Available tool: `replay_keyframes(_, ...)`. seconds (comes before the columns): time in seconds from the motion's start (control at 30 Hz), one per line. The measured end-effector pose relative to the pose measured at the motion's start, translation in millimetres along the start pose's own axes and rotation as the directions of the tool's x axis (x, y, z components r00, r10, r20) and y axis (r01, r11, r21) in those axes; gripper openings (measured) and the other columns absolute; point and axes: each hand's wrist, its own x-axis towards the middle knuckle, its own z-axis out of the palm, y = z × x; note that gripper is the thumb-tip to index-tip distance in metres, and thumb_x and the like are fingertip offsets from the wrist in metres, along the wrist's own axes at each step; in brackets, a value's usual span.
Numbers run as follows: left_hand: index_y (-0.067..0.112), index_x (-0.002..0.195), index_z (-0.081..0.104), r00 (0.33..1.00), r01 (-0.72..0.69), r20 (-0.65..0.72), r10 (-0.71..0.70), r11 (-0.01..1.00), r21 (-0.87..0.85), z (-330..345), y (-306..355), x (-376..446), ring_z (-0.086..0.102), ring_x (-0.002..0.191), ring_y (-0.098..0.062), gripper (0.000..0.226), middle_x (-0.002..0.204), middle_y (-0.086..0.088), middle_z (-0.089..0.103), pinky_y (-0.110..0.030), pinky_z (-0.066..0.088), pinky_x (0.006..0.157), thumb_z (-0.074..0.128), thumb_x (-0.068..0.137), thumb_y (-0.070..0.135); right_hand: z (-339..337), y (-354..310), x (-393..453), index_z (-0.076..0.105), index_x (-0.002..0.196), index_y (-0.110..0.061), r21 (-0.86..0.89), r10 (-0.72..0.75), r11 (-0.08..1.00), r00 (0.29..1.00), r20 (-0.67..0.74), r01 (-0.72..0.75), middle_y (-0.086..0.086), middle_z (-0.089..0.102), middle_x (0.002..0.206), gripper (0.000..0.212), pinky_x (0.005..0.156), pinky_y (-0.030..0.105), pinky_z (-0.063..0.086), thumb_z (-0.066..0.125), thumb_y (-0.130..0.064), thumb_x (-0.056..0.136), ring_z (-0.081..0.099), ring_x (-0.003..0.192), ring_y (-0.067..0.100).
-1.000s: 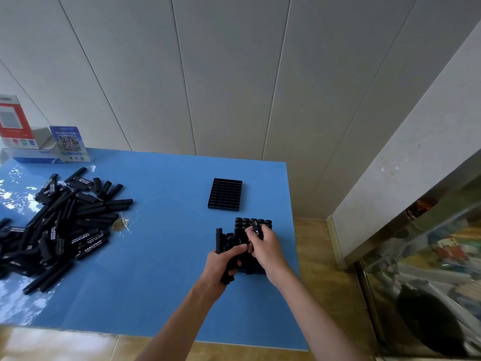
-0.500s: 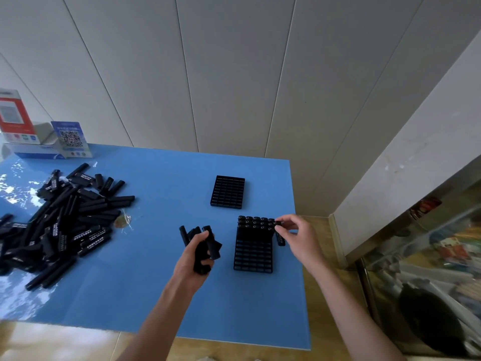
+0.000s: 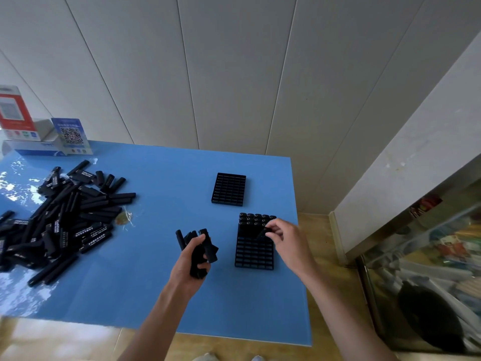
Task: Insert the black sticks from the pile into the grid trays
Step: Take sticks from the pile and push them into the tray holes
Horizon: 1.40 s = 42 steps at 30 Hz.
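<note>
Blue surface [image 3: 145, 256] is carrying a QR-code card [image 3: 71, 136]; print on pile [image 3: 59, 220] is unreadable. Left hand [image 3: 191, 259] is gripping a bundle of sticks [image 3: 197, 243]; right hand [image 3: 285, 235] is pinching one stick [image 3: 262, 232] over the near tray [image 3: 253, 254].

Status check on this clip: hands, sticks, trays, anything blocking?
Left hand grips a bundle of sticks. Right hand pinches one stick over the near tray, far rows filled. Far tray empty. Nothing blocking.
</note>
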Motion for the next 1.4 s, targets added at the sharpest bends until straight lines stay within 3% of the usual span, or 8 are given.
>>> replay_keyframes(0.2,0.007,0.103,0.063,1.0,0.0,-0.024,-0.001,0.999,-0.041,-8,1,-1,0.047,0.05,-0.009,0.034,0.083,-0.004,0.067,-0.015,0.035,0.035,0.078,0.077,0.022,34,-20,4,0.073,0.102,-0.015,-0.041,-0.091,0.995,0.995,0.035,0.093,-0.002,0.075,0.093,0.016,0.08,0.03,0.057,0.076,-0.011,0.087,0.069,0.086,0.013)
replay_keyframes(0.37,0.005,0.102,0.066,1.0,-0.014,-0.026,0.013,0.999,-0.033,-17,4,-4,0.047,0.051,-0.009,0.035,0.084,-0.004,0.067,-0.015,0.035,0.036,0.079,0.075,0.022,44,-22,5,0.073,0.103,-0.013,-0.133,-0.125,0.983,0.992,0.024,0.127,-0.001,0.074,0.093,0.014,0.074,0.024,0.05,0.072,-0.009,0.089,0.068,0.084,0.017)
replay_keyframes(0.57,0.006,0.106,0.063,1.0,-0.003,-0.011,0.002,0.999,-0.041,-19,7,-4,0.047,0.052,-0.009,0.038,0.082,-0.005,0.068,-0.015,0.036,0.036,0.079,0.076,0.022,47,-24,9,0.074,0.104,-0.009,-0.222,-0.15,0.961,0.985,0.086,0.166,0.005,0.072,0.093,0.012,0.074,0.036,0.057,0.068,-0.009,0.093,0.068,0.085,0.023)
replay_keyframes(0.7,0.005,0.104,0.065,1.0,0.014,-0.001,-0.014,1.0,-0.021,-13,5,-6,0.046,0.053,-0.009,0.036,0.079,-0.007,0.069,-0.015,0.035,0.036,0.078,0.075,0.021,53,-25,13,0.073,0.099,-0.008,-0.342,-0.205,0.908,0.969,0.139,0.241,0.0,0.063,0.095,0.011,0.062,0.025,0.055,0.07,-0.003,0.09,0.063,0.07,0.014)
replay_keyframes(1.0,0.007,0.096,0.064,1.0,0.021,0.006,-0.022,0.998,0.06,-5,-1,-5,0.046,0.058,-0.012,0.032,0.076,-0.008,0.066,-0.015,0.035,0.038,0.081,0.073,0.02,58,-22,11,0.07,0.095,-0.012,-0.374,-0.193,0.902,0.977,0.094,0.214,-0.003,0.06,0.088,0.015,0.055,0.028,0.054,0.068,0.001,0.089,0.061,0.066,0.014)
replay_keyframes(1.17,0.008,0.097,0.063,1.0,0.007,0.006,-0.008,0.99,0.143,-1,-2,-3,0.049,0.057,-0.011,0.033,0.077,-0.008,0.067,-0.016,0.035,0.039,0.083,0.074,0.02,45,-39,7,0.075,0.103,-0.014,0.01,-0.081,0.997,0.994,-0.075,0.082,-0.006,0.068,0.088,0.013,0.068,0.022,0.055,0.064,-0.013,0.095,0.064,0.072,0.008)
replay_keyframes(1.27,0.009,0.094,0.065,1.0,-0.012,0.028,0.004,0.96,0.278,1,-4,1,0.05,0.059,-0.012,0.038,0.08,-0.009,0.063,-0.018,0.033,0.042,0.087,0.07,0.028,33,-57,7,0.075,0.098,-0.014,0.35,0.116,0.922,0.981,0.158,-0.165,-0.001,0.072,0.08,0.014,0.068,0.026,0.059,0.063,-0.02,0.097,0.069,0.067,0.014)
replay_keyframes(1.4,0.009,0.09,0.066,0.999,-0.041,0.045,0.024,0.904,0.426,5,-9,5,0.044,0.056,-0.013,0.04,0.074,-0.009,0.056,-0.023,0.029,0.045,0.09,0.069,0.033,28,-63,10,0.076,0.094,-0.012,0.351,0.119,0.892,0.897,0.425,-0.285,0.006,0.074,0.082,0.026,0.067,0.028,0.059,0.066,-0.035,0.095,0.07,0.068,0.017)
